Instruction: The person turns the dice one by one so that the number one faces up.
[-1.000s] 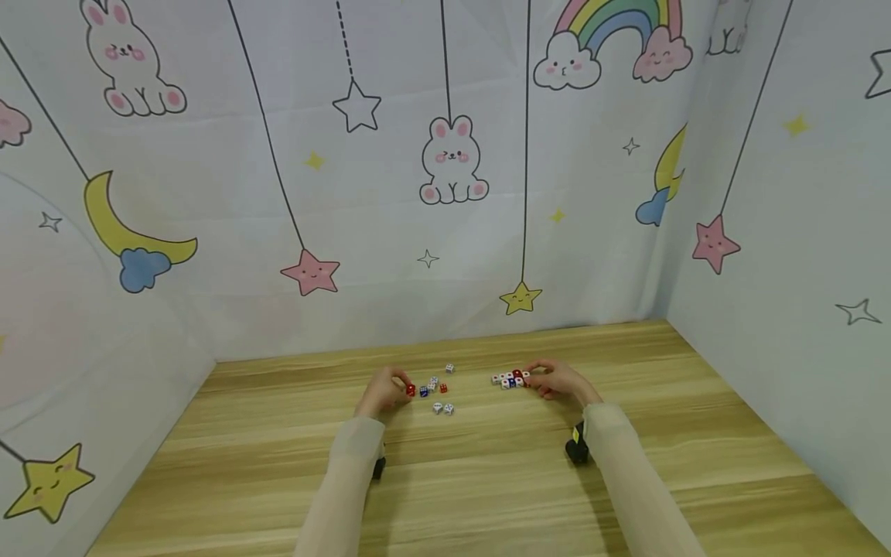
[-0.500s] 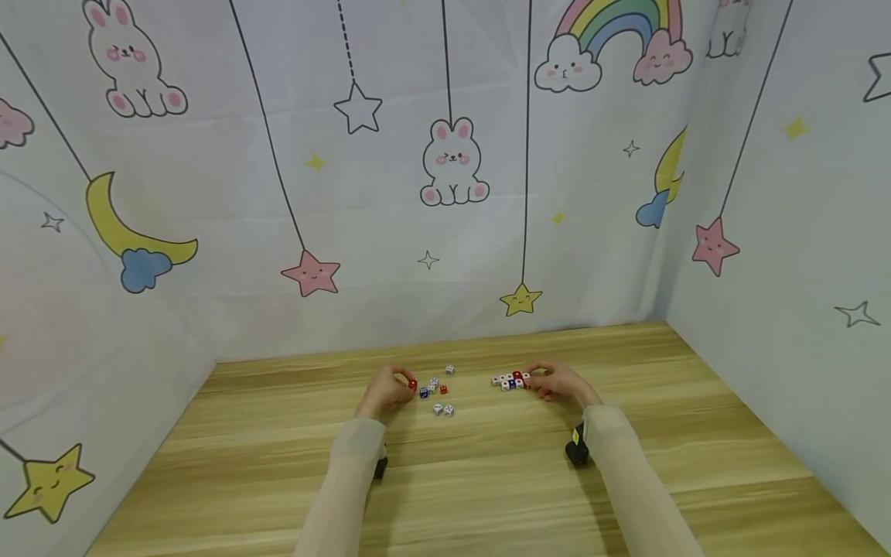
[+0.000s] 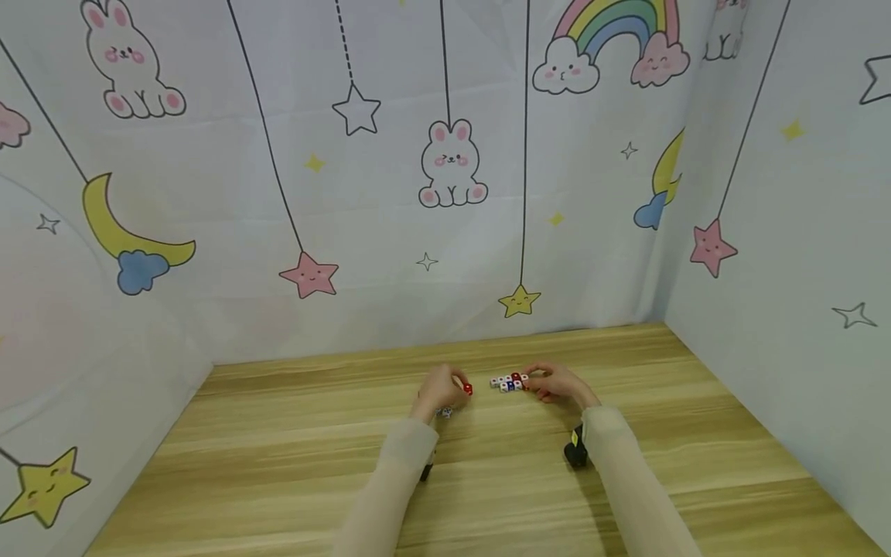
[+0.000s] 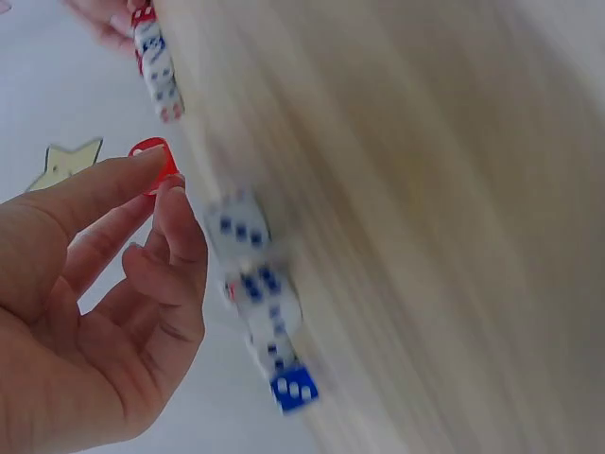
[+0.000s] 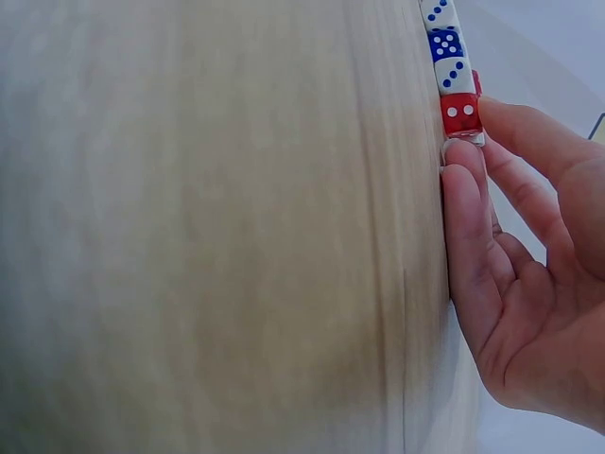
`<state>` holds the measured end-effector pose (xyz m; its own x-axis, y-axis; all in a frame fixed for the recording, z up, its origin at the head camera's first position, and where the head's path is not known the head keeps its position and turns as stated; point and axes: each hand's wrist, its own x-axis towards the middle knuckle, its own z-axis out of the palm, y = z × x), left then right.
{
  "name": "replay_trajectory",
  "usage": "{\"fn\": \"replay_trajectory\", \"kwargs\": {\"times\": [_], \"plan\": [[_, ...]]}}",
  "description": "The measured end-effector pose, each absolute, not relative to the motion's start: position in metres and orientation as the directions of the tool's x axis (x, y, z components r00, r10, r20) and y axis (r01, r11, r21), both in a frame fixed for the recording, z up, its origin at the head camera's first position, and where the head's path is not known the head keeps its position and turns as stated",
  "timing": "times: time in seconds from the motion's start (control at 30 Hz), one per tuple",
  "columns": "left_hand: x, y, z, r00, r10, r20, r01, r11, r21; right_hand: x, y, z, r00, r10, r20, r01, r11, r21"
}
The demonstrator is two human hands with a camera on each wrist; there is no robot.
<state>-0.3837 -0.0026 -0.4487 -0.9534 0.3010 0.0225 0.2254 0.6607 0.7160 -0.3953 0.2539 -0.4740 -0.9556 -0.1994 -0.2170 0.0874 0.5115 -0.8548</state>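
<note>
My left hand (image 3: pixel 443 389) pinches a red die (image 4: pixel 161 168) between thumb and fingertips, held just left of a block of dice (image 3: pixel 509 383). That block has white, red and blue dice in two rows set close together. At its right end, my right hand (image 3: pixel 557 382) holds the end dice between thumb and fingers. In the right wrist view a red die (image 5: pixel 461 113) with two white dots sits against those fingers. Loose white dice (image 4: pixel 269 307) and a blue die (image 4: pixel 294 388) lie below the left hand; in the head view the hand hides most of them.
A wood-grain table (image 3: pixel 501 495) carries everything. Behind it stands a white cloth wall (image 3: pixel 376 209) printed with bunnies and stars, and another wall (image 3: pixel 786 309) rises on the right. A black wrist device (image 3: pixel 575 449) hangs under the right sleeve.
My left hand has lifted the red die and carried it right, over the loose dice, toward the block. My right hand stays at the block's right end.
</note>
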Motion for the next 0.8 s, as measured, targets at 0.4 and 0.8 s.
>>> {"fn": "replay_trajectory", "kwargs": {"times": [0.4, 0.8], "plan": [[-0.380, 0.029, -0.460, -0.958, 0.286, 0.028, 0.234, 0.716, 0.658, -0.395, 0.254, -0.477, -0.956, -0.206, -0.206, 0.073, 0.516, -0.854], [-0.377, 0.028, -0.452, -0.929, 0.369, -0.026, 0.254, 0.687, 0.681, -0.396, 0.254, -0.475, -0.957, -0.196, -0.216, 0.092, 0.499, -0.861]]}}
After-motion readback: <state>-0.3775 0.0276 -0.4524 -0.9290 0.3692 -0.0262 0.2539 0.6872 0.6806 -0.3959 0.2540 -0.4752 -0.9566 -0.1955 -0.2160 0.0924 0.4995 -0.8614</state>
